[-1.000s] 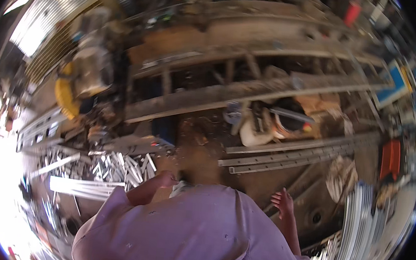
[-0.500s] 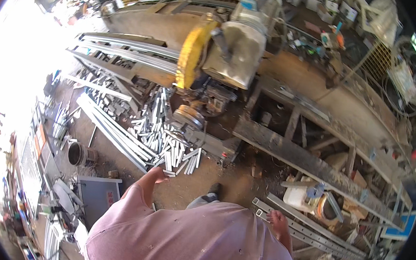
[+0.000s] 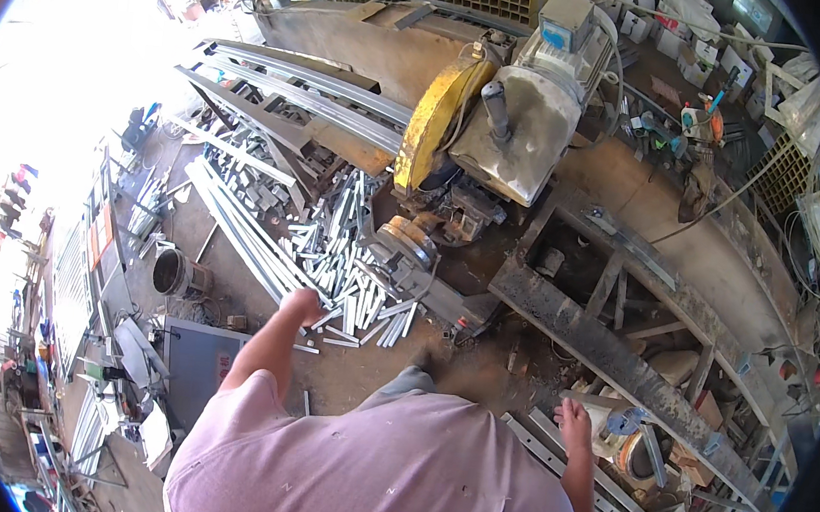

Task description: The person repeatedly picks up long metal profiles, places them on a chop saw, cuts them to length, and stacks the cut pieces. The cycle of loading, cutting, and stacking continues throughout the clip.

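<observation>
My left hand (image 3: 301, 307) reaches down to the near ends of several long silvery metal bars (image 3: 235, 224) that lean on the floor pile. Its back faces up, so its fingers are hidden and I cannot tell whether they grip a bar. Beside it lie many short cut metal pieces (image 3: 358, 305), heaped below the machine. My right hand (image 3: 573, 427) is raised on the right with nothing in it and its fingers apart, above perforated metal rails (image 3: 534, 456). Ahead stands a cutting machine with a yellow blade guard (image 3: 435, 120) and a grey motor housing (image 3: 520, 133).
A long dirty steel frame (image 3: 607, 359) runs from the machine toward the lower right. More long bars (image 3: 316, 99) rest on the bench at the machine's left. A dark bucket (image 3: 181, 275) and a grey panel (image 3: 197, 369) are on the left. Boxes and clutter fill the far right.
My left hand has moved from the short pieces to the bars' ends. My right hand has risen and its fingers spread. The view has shifted, so the machine appears further right.
</observation>
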Motion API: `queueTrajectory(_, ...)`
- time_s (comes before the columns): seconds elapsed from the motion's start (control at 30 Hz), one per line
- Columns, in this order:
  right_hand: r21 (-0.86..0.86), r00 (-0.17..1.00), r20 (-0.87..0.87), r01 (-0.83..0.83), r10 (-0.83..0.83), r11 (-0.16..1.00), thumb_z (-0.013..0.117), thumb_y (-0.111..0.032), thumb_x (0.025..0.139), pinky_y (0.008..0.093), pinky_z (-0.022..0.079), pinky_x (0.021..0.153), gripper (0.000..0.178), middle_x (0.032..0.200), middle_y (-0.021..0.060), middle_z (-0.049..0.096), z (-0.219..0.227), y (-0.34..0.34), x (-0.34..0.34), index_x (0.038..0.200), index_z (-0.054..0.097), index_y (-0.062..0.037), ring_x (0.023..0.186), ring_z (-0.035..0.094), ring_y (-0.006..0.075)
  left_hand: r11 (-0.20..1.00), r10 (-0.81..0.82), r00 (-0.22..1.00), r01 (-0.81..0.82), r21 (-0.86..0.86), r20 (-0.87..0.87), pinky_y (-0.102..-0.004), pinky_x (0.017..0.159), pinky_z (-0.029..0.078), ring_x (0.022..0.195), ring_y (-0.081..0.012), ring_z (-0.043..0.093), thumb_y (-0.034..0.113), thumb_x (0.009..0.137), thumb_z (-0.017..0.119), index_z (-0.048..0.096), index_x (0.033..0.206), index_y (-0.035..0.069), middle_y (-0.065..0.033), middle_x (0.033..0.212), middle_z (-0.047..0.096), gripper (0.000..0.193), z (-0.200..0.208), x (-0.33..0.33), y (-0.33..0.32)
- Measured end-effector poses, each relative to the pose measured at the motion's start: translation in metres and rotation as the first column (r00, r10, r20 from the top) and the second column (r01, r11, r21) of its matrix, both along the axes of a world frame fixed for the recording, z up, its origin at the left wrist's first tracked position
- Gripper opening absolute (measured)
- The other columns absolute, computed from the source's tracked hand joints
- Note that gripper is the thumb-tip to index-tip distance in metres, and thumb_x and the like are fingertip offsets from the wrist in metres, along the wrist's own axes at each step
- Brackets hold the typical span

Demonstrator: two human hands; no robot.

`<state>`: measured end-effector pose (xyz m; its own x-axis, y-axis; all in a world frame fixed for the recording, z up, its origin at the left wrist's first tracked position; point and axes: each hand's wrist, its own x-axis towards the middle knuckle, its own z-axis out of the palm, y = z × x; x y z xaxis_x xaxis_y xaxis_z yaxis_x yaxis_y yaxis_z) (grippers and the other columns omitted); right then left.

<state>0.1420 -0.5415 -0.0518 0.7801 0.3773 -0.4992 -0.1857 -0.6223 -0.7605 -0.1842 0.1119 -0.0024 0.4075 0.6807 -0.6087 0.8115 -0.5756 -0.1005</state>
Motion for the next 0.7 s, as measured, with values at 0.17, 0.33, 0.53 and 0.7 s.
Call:
queueTrajectory(0.17,-0.004,0.991,-0.122,0.046,-0.046,0.999,0.060,-0.037,0.109,0.0333,0.057,0.075,0.038,0.095,0.0092,0.075,-0.015,0.004,-0.041,0.113,0.071,-0.0003,0.081,0.070,0.0169,0.965,-0.185,0.981,0.171,0.199,0.055,-0.0490,0.092,0.060,0.109,-0.0357,0.074,0.049,0.085,0.079,0.075,0.120,0.013,-0.0154,0.115,0.077,0.050,0.033,0.084,0.088)
queueTrajectory(0.33,-0.276,0.974,-0.212,0.020,-0.081,0.961,0.066,-0.041,0.105,0.0355,0.056,0.079,0.043,0.096,0.0111,0.076,-0.014,0.003,-0.085,0.115,0.072,0.0011,0.085,0.071,0.0175,0.927,-0.241,0.957,0.177,0.331,0.161,-0.0458,0.105,0.057,0.125,-0.0347,0.068,0.029,0.088,0.076,0.070,0.127,0.008,-0.0181,0.134,0.069,0.045,0.090,0.207,0.152)
queueTrajectory(0.53,-0.227,0.821,-0.350,0.392,-0.451,0.891,0.065,-0.040,0.106,0.0360,0.056,0.084,0.045,0.105,0.0113,0.076,0.006,0.033,-0.153,0.123,0.069,0.0011,0.093,0.071,0.0185,0.792,-0.497,0.866,0.430,0.433,0.048,-0.0476,0.094,0.062,0.124,-0.0333,0.067,0.014,0.094,0.067,0.054,0.144,0.009,-0.0139,0.146,0.056,0.052,0.056,0.323,0.251)
queueTrajectory(0.7,-0.231,0.783,-0.365,0.448,-0.504,0.863,0.066,-0.037,0.106,0.0354,0.056,0.085,0.044,0.105,0.0110,0.076,0.023,0.059,-0.201,0.124,0.069,0.0026,0.094,0.071,0.0187,0.587,-0.631,0.773,0.531,0.611,-0.065,-0.0435,0.089,0.063,0.116,-0.0297,0.069,0.021,0.102,0.059,0.068,0.122,0.010,-0.0103,0.126,0.066,0.025,0.006,0.351,0.346)
